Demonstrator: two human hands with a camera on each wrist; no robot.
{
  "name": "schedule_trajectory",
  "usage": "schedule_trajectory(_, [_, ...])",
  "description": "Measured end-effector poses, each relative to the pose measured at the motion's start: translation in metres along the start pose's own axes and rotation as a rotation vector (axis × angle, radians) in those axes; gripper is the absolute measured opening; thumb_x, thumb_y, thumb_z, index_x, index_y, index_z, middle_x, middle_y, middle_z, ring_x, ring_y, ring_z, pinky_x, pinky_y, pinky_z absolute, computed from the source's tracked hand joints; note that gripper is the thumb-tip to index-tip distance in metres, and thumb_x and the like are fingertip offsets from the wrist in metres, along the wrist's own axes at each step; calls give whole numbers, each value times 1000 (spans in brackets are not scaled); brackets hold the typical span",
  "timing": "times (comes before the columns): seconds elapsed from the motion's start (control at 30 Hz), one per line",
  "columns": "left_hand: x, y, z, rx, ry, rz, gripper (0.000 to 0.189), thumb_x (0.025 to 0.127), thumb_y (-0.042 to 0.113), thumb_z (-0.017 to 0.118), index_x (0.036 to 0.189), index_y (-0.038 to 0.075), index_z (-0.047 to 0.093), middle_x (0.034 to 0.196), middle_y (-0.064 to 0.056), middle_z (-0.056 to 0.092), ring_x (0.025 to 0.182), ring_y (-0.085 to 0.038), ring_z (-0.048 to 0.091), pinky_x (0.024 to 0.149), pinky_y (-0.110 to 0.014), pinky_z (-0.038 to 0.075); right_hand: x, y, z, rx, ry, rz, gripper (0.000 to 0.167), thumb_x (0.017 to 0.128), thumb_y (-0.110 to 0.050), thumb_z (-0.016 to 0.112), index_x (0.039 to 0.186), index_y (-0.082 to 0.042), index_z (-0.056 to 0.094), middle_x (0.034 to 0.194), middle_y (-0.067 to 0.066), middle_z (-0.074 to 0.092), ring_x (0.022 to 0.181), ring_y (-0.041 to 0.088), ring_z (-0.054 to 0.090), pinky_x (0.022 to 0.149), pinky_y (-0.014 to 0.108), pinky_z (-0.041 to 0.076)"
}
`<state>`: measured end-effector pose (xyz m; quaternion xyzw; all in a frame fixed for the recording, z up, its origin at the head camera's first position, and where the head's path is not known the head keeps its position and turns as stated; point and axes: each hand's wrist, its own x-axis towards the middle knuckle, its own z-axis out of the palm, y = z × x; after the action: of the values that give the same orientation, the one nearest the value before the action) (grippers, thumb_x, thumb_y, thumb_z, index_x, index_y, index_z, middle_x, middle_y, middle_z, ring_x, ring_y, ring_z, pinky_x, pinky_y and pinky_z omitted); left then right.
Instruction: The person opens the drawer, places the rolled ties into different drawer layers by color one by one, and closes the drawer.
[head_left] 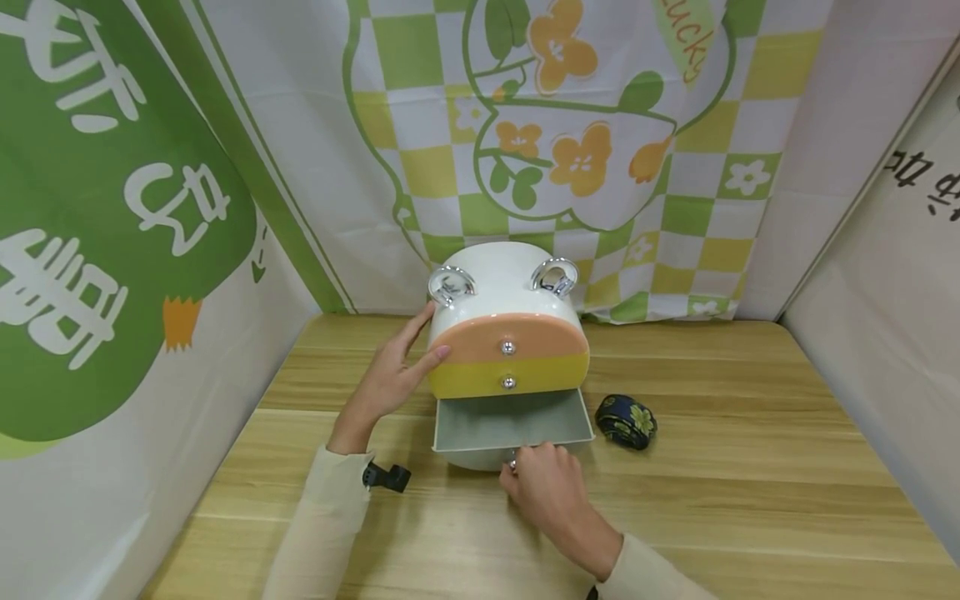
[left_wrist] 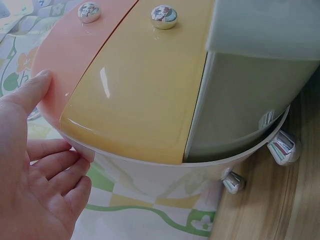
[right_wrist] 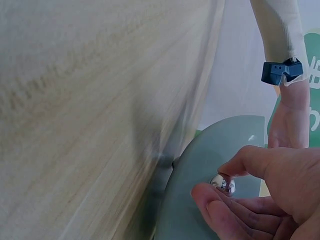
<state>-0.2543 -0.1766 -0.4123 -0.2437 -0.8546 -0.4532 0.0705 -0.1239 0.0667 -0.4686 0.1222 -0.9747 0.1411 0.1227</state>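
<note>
Printed cloth [head_left: 570,158] hangs at twelve o'clock behind the wood counter [head_left: 750,467]. Towards twelve on the counter stands the chest [head_left: 480,333]: probably light, stiff plastic, slippery, apt to slide unless braced. Its grey drawer [head_left: 487,425] juts out at six. The left hand [head_left: 390,371] touches its nine o'clock side, fingers wide. A dark roll [head_left: 626,421] lies at four. The right hand [head_left: 551,487] pinches the drawer's knob [right_wrist: 223,185], the best hold.
</note>
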Motion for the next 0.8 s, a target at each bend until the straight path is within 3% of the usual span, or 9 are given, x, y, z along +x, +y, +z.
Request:
schedule_trajectory(0.47, [1, -3, 1, -8, 4, 8, 74, 107, 39, 64, 169, 23, 27, 175, -5, 29, 162, -32, 29, 131, -58, 28, -8, -2, 0, -18, 11, -28, 36, 87, -29, 82, 58, -13, 67, 56, 3, 65, 45, 12, 47, 39, 29, 43])
schedule_trajectory(0.6, [0, -4, 1, -9, 5, 6, 75, 106, 41, 64, 169, 23, 27, 175, -5, 29, 162, -31, 29, 131, -57, 28, -9, -1, 0, -15, 19, -33, 38, 87, -30, 82, 57, -13, 66, 55, 3, 65, 45, 12, 47, 39, 30, 43])
schedule_trajectory(0.8, [0, -5, 2, -12, 9, 10, 76, 106, 43, 64, 169, 22, 27, 174, -4, 29, 162, -28, 29, 131, -55, 29, -11, 3, -3, -13, 25, -55, 49, 88, -30, 82, 52, -18, 51, 54, 2, 62, 46, 14, 51, 41, 31, 46])
